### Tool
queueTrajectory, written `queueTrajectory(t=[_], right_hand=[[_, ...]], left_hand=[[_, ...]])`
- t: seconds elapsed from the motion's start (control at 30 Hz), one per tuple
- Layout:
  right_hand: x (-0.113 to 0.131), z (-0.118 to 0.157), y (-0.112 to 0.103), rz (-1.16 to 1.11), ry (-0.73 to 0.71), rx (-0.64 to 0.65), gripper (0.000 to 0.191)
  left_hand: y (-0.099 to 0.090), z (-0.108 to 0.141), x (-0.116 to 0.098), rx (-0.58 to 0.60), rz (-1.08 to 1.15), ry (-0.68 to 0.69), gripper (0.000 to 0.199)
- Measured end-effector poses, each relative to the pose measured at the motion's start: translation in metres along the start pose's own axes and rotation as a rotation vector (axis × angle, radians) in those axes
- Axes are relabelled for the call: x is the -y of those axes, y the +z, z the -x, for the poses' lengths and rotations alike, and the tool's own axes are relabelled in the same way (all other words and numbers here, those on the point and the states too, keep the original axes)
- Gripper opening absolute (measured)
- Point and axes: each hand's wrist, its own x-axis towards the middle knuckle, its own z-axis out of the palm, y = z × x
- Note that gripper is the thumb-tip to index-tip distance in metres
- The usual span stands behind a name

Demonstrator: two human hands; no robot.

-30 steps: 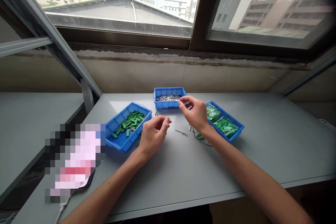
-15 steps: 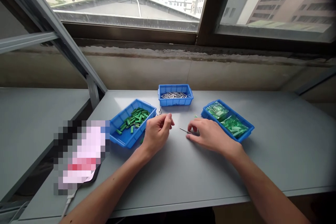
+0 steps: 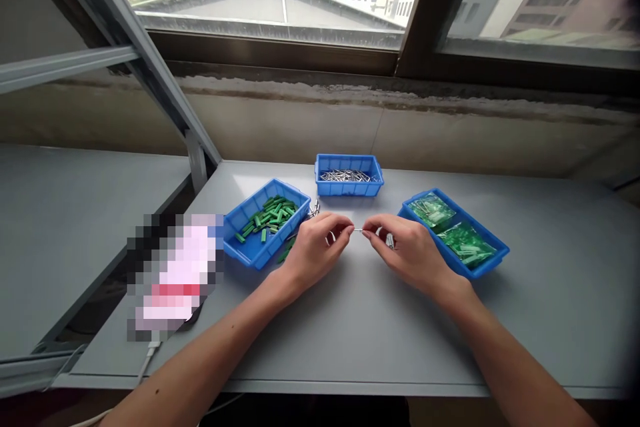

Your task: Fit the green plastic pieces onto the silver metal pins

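A thin metal rod (image 3: 358,230) spans the small gap between my two hands above the table. My left hand (image 3: 320,243) is closed in a pinch at the rod's left end; whether a small part is hidden in those fingertips I cannot tell. The thumb and fingers of my right hand (image 3: 407,247) pinch its right end. Beneath the right hand's curled fingers, small shiny pieces (image 3: 390,240) show partly. Left of my left hand, a blue tray (image 3: 235,250) holds loose green plastic pieces (image 3: 274,213). Some green pieces (image 3: 287,252) lie beside that tray, partly covered by the hand.
A blue tray (image 3: 349,189) of metal rods stands at the back. Small metal parts (image 3: 315,208) lie in front of it. At right, another blue tray (image 3: 477,271) contains bags of green parts (image 3: 465,241). A blurred-out phone (image 3: 180,273) with a cable lies left.
My right hand has lifted the metal rod from near the tabletop to my left hand, and the fingertips now nearly meet. The view has shifted, so the trays appear further right.
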Motion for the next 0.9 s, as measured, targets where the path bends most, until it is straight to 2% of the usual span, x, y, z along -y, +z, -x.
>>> queueTrajectory(t=[0.13,0.3,0.53,0.9], right_hand=[[0.0023,-0.0003,0.001,-0.042,0.011,-0.13,0.013],[0.006,-0.0012,0.0041,-0.152,0.038,-0.208,0.016],[0.008,-0.0021,0.0045,-0.266,0.125,-0.214,0.019],[0.0033,-0.0046,0.004,-0.436,0.283,-0.193,0.025]], left_hand=[[0.0,0.0001,0.0005,0.008,0.022,-0.007,0.013],[0.0009,-0.0003,0.0021,-0.074,0.069,-0.057,0.012],[0.0004,-0.0016,0.0005,-0.14,0.099,-0.105,0.01],[-0.0021,-0.003,-0.002,-0.11,0.154,-0.109,0.012]])
